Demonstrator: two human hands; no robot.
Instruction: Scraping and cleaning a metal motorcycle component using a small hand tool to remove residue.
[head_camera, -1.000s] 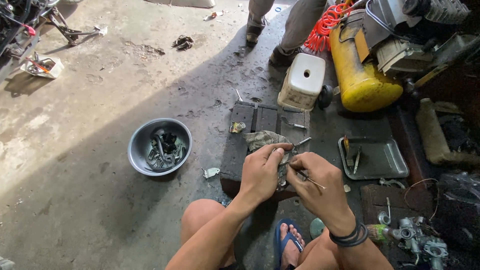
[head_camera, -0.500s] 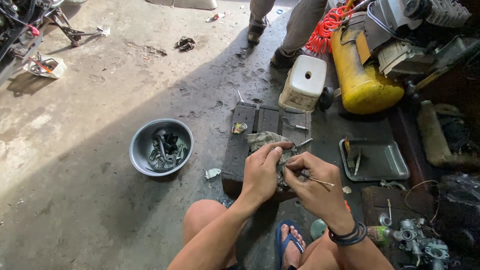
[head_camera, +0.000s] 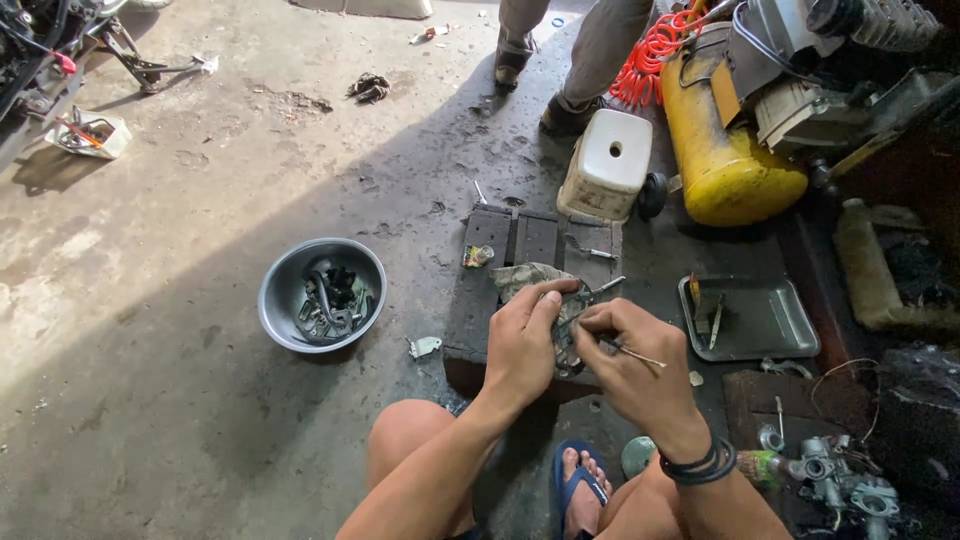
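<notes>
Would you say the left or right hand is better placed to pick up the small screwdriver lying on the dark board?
Probably right: the right hand lies nearer the small screwdriver, while the left hand grips the metal part.

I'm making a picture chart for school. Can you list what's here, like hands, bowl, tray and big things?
left hand: grips a small metal part and a grey rag
right hand: pinches a thin wire at the part
under the hands: dark wooden block
bowl: grey, metal bits inside, on the floor
tray: metal, small tools in it
big things: yellow tank, white stool
another person: legs near the stool
</notes>
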